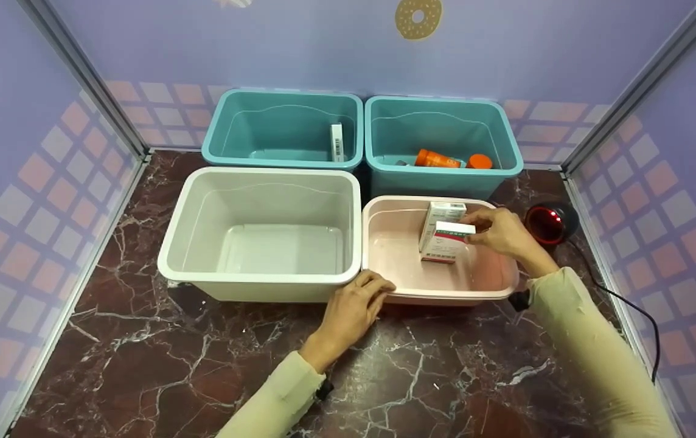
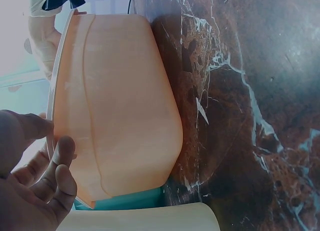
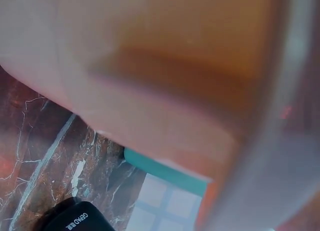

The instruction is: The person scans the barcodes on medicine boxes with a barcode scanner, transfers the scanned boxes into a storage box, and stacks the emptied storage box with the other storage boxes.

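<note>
My left hand (image 1: 354, 307) pinches the front rim of the pink bin (image 1: 396, 286) near its left corner; in the left wrist view its thumb and fingers (image 2: 64, 151) lie on either side of that rim. Inside the bin, my right hand (image 1: 500, 231) holds a white medicine box (image 1: 448, 243) with a green and red band by its upper right edge. Another white medicine box (image 1: 447, 210) stands just behind it, against the bin's back wall. In the right wrist view the bin's wall fills most of the picture, blurred, and the hand's fingers cannot be made out.
A white bin (image 1: 260, 278) stands left of the pink one. Behind are two teal bins, the left (image 1: 284, 162) with a slim white box (image 1: 337, 143), the right (image 1: 439, 179) with orange bottles (image 1: 437, 159). A black barcode scanner (image 1: 558, 222) glows red at the right, its cable trailing forward.
</note>
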A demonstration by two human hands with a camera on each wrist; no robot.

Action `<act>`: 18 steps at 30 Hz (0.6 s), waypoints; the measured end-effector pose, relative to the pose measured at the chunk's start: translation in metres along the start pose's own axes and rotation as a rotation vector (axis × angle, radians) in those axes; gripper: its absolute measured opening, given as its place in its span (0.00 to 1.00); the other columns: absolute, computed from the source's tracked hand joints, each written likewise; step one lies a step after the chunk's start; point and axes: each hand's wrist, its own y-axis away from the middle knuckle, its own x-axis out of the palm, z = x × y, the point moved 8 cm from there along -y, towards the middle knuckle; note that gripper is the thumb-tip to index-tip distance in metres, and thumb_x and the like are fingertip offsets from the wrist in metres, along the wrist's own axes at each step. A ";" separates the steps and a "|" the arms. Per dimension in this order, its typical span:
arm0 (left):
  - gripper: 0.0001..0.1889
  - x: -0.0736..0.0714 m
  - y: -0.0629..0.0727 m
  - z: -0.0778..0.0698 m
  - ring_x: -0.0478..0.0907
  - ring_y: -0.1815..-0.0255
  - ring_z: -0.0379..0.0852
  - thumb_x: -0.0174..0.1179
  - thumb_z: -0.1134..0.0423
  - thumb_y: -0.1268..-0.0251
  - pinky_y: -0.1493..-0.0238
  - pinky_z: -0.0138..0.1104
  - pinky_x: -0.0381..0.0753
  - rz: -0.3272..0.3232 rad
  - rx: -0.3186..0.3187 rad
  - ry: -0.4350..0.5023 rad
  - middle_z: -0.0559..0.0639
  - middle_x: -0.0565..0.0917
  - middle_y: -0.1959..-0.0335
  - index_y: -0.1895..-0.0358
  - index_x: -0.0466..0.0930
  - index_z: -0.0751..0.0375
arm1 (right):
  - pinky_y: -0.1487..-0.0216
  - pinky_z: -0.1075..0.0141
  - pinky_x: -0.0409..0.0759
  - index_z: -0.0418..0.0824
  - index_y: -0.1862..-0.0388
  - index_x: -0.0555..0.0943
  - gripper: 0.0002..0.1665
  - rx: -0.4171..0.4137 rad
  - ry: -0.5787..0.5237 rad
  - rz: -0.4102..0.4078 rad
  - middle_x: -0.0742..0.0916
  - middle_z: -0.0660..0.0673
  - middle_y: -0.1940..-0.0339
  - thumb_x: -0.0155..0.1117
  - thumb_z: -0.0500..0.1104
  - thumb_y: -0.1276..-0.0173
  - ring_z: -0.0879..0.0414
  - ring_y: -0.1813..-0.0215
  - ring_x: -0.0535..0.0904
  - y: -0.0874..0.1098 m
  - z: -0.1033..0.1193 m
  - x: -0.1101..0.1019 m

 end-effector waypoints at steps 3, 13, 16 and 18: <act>0.07 0.001 0.000 0.000 0.85 0.62 0.43 0.61 0.60 0.30 0.64 0.34 0.86 0.001 0.000 0.006 0.41 0.82 0.55 0.54 0.85 0.47 | 0.61 0.74 0.74 0.37 0.54 0.88 0.19 -0.017 0.000 0.006 0.90 0.36 0.57 0.75 0.33 0.48 0.50 0.59 0.83 0.000 0.001 0.001; 0.07 0.001 0.000 0.001 0.85 0.62 0.43 0.61 0.59 0.29 0.64 0.34 0.86 0.006 0.001 0.007 0.42 0.82 0.55 0.53 0.85 0.47 | 0.59 0.71 0.74 0.38 0.55 0.88 0.17 0.025 0.007 0.000 0.89 0.38 0.50 0.74 0.35 0.46 0.51 0.57 0.81 0.004 0.001 -0.006; 0.07 0.001 0.000 0.000 0.85 0.62 0.43 0.61 0.60 0.30 0.63 0.34 0.86 0.006 0.001 0.008 0.42 0.82 0.55 0.53 0.85 0.47 | 0.60 0.72 0.74 0.38 0.54 0.87 0.17 0.047 -0.009 -0.002 0.89 0.38 0.51 0.74 0.36 0.45 0.53 0.58 0.80 0.006 0.000 -0.008; 0.07 0.001 0.001 0.000 0.85 0.62 0.43 0.61 0.60 0.30 0.63 0.34 0.86 0.002 0.006 0.006 0.42 0.82 0.55 0.53 0.85 0.47 | 0.61 0.72 0.75 0.39 0.53 0.87 0.17 0.054 -0.014 -0.004 0.90 0.38 0.52 0.74 0.37 0.44 0.54 0.58 0.81 0.007 0.000 -0.010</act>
